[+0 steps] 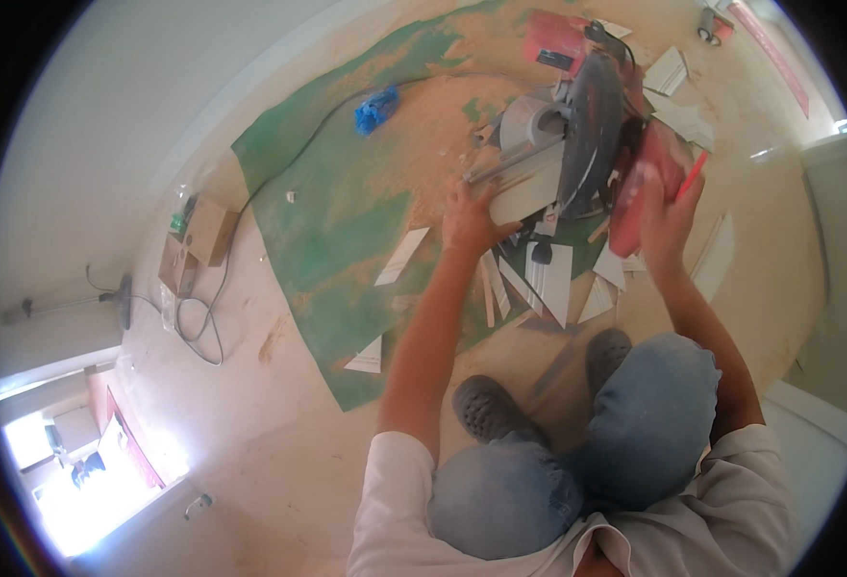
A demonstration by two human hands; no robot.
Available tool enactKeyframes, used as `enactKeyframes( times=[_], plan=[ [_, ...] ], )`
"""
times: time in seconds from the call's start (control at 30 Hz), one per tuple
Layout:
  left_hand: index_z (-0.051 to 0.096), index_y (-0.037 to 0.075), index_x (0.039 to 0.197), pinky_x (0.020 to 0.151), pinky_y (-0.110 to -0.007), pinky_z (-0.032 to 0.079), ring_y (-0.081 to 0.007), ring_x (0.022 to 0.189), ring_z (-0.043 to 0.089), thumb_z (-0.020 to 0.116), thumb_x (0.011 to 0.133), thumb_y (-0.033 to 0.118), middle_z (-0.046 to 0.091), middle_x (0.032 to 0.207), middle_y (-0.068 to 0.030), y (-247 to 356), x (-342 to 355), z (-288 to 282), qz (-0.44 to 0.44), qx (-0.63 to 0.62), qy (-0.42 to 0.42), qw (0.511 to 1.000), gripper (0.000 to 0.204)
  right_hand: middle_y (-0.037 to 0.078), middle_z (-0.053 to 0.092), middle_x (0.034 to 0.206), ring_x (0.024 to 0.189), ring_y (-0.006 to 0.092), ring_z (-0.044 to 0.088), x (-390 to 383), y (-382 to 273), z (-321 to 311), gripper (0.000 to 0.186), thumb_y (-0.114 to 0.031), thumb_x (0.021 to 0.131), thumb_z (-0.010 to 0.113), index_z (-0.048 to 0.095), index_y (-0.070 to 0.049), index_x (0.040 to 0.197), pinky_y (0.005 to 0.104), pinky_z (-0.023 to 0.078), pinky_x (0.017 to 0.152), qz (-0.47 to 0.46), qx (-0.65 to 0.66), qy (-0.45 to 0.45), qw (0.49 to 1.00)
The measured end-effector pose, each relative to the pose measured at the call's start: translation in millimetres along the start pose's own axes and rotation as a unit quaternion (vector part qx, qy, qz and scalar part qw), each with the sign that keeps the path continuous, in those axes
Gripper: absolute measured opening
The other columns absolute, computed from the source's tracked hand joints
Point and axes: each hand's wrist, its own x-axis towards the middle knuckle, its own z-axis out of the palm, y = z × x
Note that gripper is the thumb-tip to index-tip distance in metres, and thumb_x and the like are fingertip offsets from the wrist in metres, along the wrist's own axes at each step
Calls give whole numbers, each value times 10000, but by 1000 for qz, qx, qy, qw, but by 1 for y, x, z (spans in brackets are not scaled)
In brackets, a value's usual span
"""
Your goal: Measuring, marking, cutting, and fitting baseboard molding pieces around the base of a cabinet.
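Observation:
A red and grey miter saw stands on a dusty green mat. My left hand grips a white trim board lying on the saw against its fence, fingers on top, thumb along the near edge, left of the dark blade guard. My right hand is closed on a thin red pencil, beside the red part of the saw; whether it also touches that part I cannot tell. Several white offcuts lie below the saw.
A blue crumpled bag and sawdust lie on the mat. A power cable runs past cardboard boxes at left. My knees and shoes are at the bottom. Walls edge both sides, with a bright opening at lower left.

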Motion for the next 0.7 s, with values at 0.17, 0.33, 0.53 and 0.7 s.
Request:
enactKeyframes(
  times=[0.17, 0.33, 0.53, 0.7],
  plan=[
    [520, 206, 1480, 1107, -494, 441, -451, 1400, 405, 857, 704, 530, 359, 1524, -285, -11, -1, 1, 5, 15, -21, 1000, 905, 56, 666, 876, 666, 115, 628, 114, -67, 1, 368, -341, 974, 682, 573, -26, 1131, 284, 528, 575, 14, -70, 2, 997],
    [502, 197, 1507, 1098, -497, 456, -451, 1402, 423, 862, 689, 521, 348, 1524, -295, -23, -2, 2, 4, 15, -66, 998, 950, 77, 663, 846, 647, 153, 618, 217, -90, -1, 281, -315, 984, 625, 634, -38, 1033, 303, 526, 576, 50, -52, -60, 996],
    [486, 188, 1522, 1076, -489, 476, -460, 1340, 475, 872, 665, 406, 368, 1491, -304, -3, -25, -2, 90, -21, -45, 995, 966, 145, 657, 709, 573, 224, 628, 260, -85, -9, 317, -250, 955, 625, 680, 24, 804, 340, 536, 532, 67, -65, -94, 991],
    [482, 163, 1516, 1065, -502, 485, -464, 1257, 530, 892, 657, 313, 410, 1408, -254, -11, -31, -3, 154, -74, -73, 983, 964, 151, 670, 737, 592, 239, 645, 274, -85, -6, 310, -256, 960, 619, 686, 27, 855, 354, 541, 532, 75, -77, -84, 991]
  ],
)
